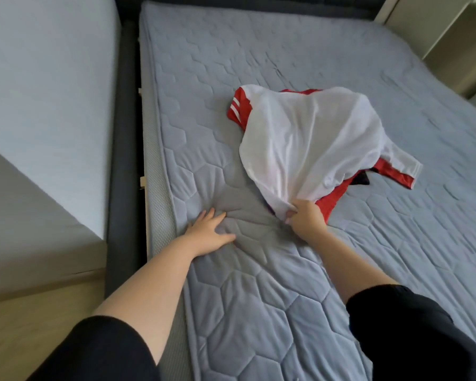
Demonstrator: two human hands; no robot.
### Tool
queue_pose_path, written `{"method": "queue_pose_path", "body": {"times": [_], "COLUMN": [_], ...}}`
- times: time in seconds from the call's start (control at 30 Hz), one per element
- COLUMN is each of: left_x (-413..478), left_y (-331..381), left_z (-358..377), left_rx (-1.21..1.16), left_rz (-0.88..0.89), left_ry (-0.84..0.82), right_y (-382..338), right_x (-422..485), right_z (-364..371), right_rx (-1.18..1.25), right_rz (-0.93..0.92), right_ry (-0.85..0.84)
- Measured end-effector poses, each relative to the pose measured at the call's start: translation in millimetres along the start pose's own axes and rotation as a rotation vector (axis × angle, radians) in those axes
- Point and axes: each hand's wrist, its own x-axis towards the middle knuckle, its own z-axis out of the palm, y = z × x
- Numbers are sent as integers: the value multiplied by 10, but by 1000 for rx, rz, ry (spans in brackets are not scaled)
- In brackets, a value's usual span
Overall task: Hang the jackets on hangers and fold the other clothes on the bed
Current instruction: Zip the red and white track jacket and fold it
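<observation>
Mattress: grey-blue quilted cover stitched in hexagons, filling most of the view.
Bed frame: dark padded rail along the mattress's left edge and across its far edge.
Wooden slat ends: pale, between rail and mattress.
Pale block: light blue-grey, left of the rail.
Floor: light wood, lower left corner.
Cream furniture: beyond the far right corner.
Light: soft, even.

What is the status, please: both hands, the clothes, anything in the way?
Left hand flat on the mattress, holding nothing. Right hand grips the white garment at its near edge. It lies draped over a red garment. No hanger in view.
</observation>
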Motion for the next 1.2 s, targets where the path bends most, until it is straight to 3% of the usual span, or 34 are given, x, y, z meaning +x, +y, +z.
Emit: {"method": "queue_pose_path", "body": {"times": [0.13,0.2,0.37,0.53,0.67,0.77,0.87,0.97,1.07,1.2], "left_x": [-216,-367,-809,-1221,-1547,-1794,-1976,-2104,-2282,-2435], "left_y": [198,257,649,1088,1157,1126,1197,1219,1136,1123], "left_z": [-159,-167,0,47,20,-89,-188,-286,-456,-646], "left_rx": [-1022,-1235,-1201,-905,-755,-356,-40,-123,-478,-737], "left_rz": [-144,-195,-210,-122,72,194,178,198,169,213], "left_ry": [2,11,-11,-7,15,-50,39,181,177,59], "right_y": [-294,-361,-448,-459,-459,-470,-571,-702,-720,-663], "right_x": [-695,-985,-1428,-1666,-1834,-1964,-2074,-2093,-2014,-1995], "right_z": [125,114,-212,-596,-954,-1135,-1240,-1311,-1413,-1301], "right_rx": [-123,-70,-93,-120,76,364,681,760,460,12], "right_rz": [-212,-250,-323,-369,-368,-338,-307,-278,-378,-574], "right_ry": [-395,-549,-769,-675,-558,-549,-577,-436,-272,-510]}}
